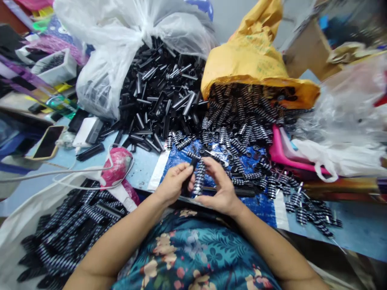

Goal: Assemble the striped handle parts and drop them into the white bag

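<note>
My left hand [175,182] is closed around a slim black plastic piece [189,177], its thumb lying along the top. Right beside that piece stands a black-and-silver ribbed roller-like piece [199,177], held lengthwise between the fingertips and thumb of my right hand [222,185]. Whether the two pieces touch is hard to tell. Beneath my hands a blue plastic sheet [263,207] covers part of the table. More ribbed pieces [238,139] and small black rings lie on it just beyond my fingers.
A heap of black plastic pieces [169,92] spills from a clear plastic bag [99,80]. Ribbed pieces pour from a yellow sack [244,60]. At lower left a white sack [12,245] holds many joined-looking striped pieces. A pink tray [281,149], phone [45,143] and white cable [75,171] lie around.
</note>
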Demonstrator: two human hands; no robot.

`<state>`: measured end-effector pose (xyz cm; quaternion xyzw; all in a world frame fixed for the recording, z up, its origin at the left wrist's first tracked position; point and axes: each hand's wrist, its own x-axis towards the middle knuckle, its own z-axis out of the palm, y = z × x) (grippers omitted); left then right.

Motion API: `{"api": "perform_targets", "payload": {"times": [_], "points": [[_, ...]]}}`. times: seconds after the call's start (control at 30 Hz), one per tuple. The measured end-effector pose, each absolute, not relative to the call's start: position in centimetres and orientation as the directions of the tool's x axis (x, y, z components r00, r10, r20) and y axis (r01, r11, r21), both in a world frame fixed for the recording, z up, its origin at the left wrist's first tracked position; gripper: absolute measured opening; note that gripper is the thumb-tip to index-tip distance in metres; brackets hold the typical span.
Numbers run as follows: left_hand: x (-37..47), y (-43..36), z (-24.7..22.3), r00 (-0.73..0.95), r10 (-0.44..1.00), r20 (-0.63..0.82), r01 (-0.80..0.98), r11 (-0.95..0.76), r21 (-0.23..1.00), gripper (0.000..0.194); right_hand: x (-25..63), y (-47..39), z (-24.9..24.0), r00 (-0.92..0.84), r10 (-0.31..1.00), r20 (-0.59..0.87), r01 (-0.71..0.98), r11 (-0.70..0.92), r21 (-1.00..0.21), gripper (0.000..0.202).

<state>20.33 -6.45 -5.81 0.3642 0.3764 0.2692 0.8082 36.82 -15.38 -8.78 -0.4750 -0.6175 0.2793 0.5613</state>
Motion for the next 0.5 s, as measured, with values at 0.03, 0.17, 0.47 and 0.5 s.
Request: {"api": "perform_targets", "payload": {"times": [0.03, 0.17, 0.47, 0.5], "points": [[19.6, -5.9, -5.6, 0.519, 0.760, -0.392, -0.186, 0.548, 0.816, 0.045, 37.1, -15.6, -9.0, 0.108, 0.930, 0.350, 0.188, 0.327, -0.926, 0.085], [15.6, -4.5, -5.1, 0.283, 0.890, -0.358, -0.222, 0.424, 0.878, 0.039, 38.7, -15.5, -9.7, 0.030, 0.999, 0.014, -0.137, 0.018, -0.990, 0.090], [13.9, -8.9, -7.1, 0.442, 0.804, -0.397, -0.142, 0.500, 0.854, 0.041, 32.8, -5.7, -10.5, -0.144, 0.986, -0.085, -0.456, -0.142, -0.879, 0.071], [13.9, -9.0, -7.2, 0.423, 0.814, -0.398, -0.141, 0.493, 0.858, 0.042, 32.2, -4.6, -10.4, -0.124, 0.990, -0.071, -0.492, -0.123, -0.862, 0.069]]}}
